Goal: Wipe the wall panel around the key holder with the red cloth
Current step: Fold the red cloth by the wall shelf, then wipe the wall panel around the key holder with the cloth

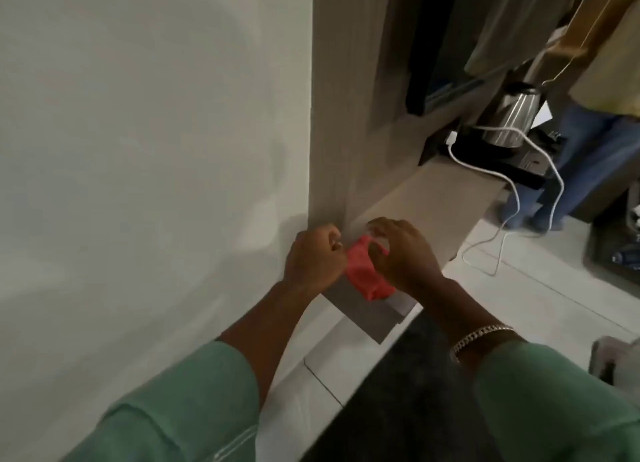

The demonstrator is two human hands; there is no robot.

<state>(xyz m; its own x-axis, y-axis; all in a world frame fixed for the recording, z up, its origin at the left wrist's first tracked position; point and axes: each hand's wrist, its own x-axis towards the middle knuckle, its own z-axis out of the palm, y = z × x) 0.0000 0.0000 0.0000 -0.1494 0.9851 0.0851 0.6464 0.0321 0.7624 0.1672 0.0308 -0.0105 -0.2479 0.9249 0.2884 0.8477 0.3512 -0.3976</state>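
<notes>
The red cloth (366, 274) is bunched up between my two hands, low down at the near end of a grey wooden shelf (433, 198). My left hand (313, 259) grips its left end with fingers curled. My right hand (403, 253) holds its right side, fingers spread over it. Above the hands a tall grey wood-grain wall panel (341, 98) rises beside the white wall (138, 150). No key holder is visible in this view.
A steel kettle (510, 118) stands on a dark base at the far end of the shelf, with a white cable (512, 198) trailing to the tiled floor. A person in jeans (581, 163) stands at the right. A dark mat (398, 392) lies below.
</notes>
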